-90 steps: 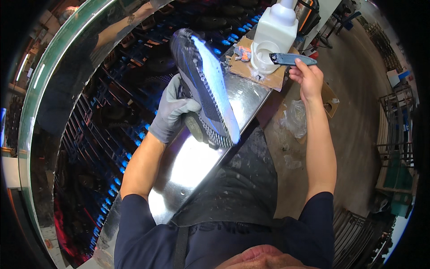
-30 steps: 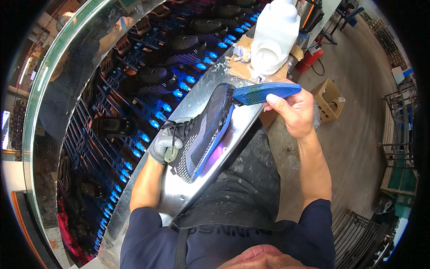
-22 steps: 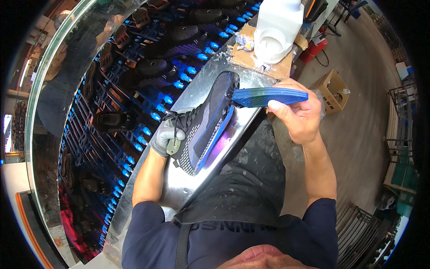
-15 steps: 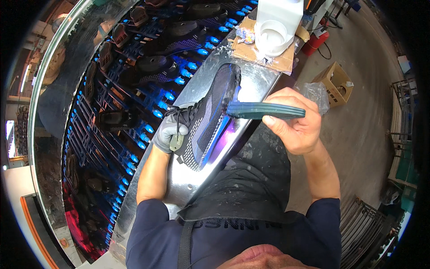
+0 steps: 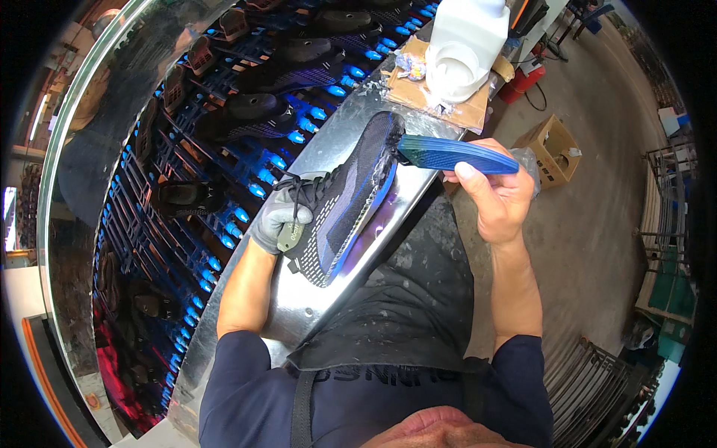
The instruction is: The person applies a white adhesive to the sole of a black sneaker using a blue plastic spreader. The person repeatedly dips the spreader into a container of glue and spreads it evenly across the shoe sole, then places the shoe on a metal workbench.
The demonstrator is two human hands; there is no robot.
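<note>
My left hand (image 5: 278, 219), in a grey glove, grips a black, grey and blue shoe upper (image 5: 349, 205) near its laced opening. A small greenish tag (image 5: 290, 237) hangs by the gloved fingers. The upper is tilted over the metal bench, its toe pointing away from me. In my bare right hand (image 5: 494, 200) is a blue brush (image 5: 459, 154), pinched between thumb and fingers at the end of its ridged handle. The brush's far end touches the upper's lower edge near the toe. Its bristles are hard to make out there.
A white plastic jug (image 5: 469, 41) with an open cup-shaped front stands on cardboard (image 5: 407, 88) at the far bench end. Left of the metal bench (image 5: 295, 299), a rack with blue-tipped bars (image 5: 240, 215) carries several black shoe uppers. A carton (image 5: 551, 153) and a red extinguisher (image 5: 520, 84) are on the right.
The brush has moved a little farther along the upper's edge toward the toe and turned, showing more of its blue side. My left hand keeps its hold on the upper.
</note>
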